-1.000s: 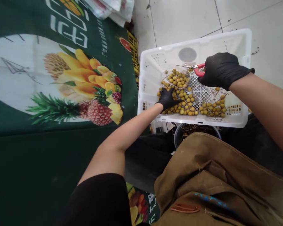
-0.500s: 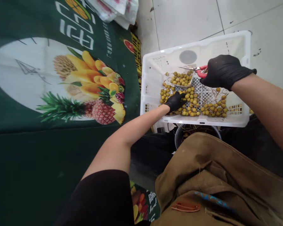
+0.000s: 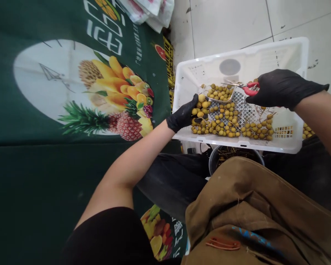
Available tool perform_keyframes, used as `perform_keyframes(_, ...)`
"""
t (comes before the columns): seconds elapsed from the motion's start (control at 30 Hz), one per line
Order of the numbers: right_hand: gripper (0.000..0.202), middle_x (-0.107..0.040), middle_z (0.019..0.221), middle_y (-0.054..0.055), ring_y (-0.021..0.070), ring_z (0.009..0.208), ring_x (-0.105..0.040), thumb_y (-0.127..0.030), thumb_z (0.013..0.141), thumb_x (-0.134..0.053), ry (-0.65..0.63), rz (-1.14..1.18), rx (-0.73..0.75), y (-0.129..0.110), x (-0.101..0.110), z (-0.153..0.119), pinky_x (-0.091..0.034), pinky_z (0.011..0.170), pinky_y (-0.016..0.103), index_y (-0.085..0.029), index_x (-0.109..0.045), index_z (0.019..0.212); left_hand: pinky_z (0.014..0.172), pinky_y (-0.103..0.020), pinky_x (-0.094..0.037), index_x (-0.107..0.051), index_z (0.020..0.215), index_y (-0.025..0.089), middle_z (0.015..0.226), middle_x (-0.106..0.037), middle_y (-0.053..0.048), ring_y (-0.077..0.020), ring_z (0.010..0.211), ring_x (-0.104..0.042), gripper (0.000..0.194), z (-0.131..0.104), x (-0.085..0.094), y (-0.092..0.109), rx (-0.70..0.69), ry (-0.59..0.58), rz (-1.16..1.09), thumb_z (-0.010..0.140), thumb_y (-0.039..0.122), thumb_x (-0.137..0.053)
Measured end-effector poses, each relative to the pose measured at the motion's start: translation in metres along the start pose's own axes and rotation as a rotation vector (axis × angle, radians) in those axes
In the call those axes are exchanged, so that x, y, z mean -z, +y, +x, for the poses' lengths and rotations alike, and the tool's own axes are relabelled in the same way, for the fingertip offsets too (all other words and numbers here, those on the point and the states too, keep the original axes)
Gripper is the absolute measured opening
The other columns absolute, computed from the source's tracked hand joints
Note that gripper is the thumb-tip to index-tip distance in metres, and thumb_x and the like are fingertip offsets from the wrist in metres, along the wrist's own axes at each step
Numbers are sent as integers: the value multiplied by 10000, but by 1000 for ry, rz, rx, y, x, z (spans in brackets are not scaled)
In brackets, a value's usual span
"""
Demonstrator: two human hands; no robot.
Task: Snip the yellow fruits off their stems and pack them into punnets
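Note:
My left hand [image 3: 183, 113], in a black glove, holds a bunch of round yellow-brown fruit [image 3: 202, 106] raised at the left end of a white plastic crate [image 3: 206, 141]. My right hand [image 3: 278, 88], gloved in black too, is closed around red-handled scissors [image 3: 251, 88] over the crate's right part. The blades point left, slightly apart, above a clear tray of fruit [image 3: 220, 92]. More loose bunches [image 3: 227, 125] lie on the crate's mesh bottom, with another group [image 3: 257, 130] at the right.
Below the crate stands a bucket [image 3: 213, 162] with cut stems inside. A green cloth with printed fruit [image 3: 5, 162] covers the left side, with white bags [image 3: 154, 11] on its top edge. Yellow crates [image 3: 169, 62] stand beside it. A brown apron [image 3: 237, 206] covers my lap.
My left hand has come up and left from the pile and now holds a bunch of fruit. The view has shifted, so the crate appears further right. The scissors remain in my right hand.

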State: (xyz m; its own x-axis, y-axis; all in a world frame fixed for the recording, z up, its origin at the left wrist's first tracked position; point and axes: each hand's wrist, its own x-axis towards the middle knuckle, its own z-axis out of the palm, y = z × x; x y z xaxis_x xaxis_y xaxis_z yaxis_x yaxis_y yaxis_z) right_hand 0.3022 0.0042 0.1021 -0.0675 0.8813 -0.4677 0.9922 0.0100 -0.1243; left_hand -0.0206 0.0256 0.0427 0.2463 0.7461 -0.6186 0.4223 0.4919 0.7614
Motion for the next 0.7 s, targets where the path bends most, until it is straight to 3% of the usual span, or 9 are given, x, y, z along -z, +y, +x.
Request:
perform_keyframes(0.17,571,-853,1095,275,303,878,-743,-566,1182,-551,-56,-18,44,-2,-2,-4,-490,793,441,-110,-874,1301,550,-233,-575,-774,1259,233,1022,-850,-86,-208,857,-857,810,10,-7,0,-11,37,-83,1074,999,-587)
perform_keyframes(0.27,497,-847,1069,242,343,926,-764,-602,1140,-660,-85,-90,111,-7,-2,-10,-546,852,472,-165,-888,1204,543,-223,-555,-763,1248,225,1032,-843,-85,-193,837,-842,827,12,-8,-2,-16,44,-64,1075,1008,-564)
perform_keyframes(0.37,365,-846,1077,200,370,982,-782,-579,1068,-786,-48,-141,186,-12,-7,-17,-596,917,505,-232,-889,1116,575,-230,-576,-764,1314,236,1066,-845,-79,-197,871,-849,816,11,-8,-2,-40,43,-42,1102,990,-536)
perform_keyframes(0.43,348,-840,1069,184,383,1008,-787,-581,1072,-775,-7,-146,204,-15,-11,-20,-615,931,519,-254,-886,1112,609,-246,-608,-769,1371,246,1080,-846,-77,-207,898,-854,800,9,-8,-2,-54,46,-19,1118,969,-538)
perform_keyframes(0.7,359,-839,1111,220,421,1076,-794,-556,1093,-742,79,-135,213,-26,-18,-28,-582,907,499,-219,-853,1152,655,-274,-655,-786,1449,254,1082,-843,-87,-237,957,-867,792,-3,-17,4,-28,46,-68,1128,942,-561)
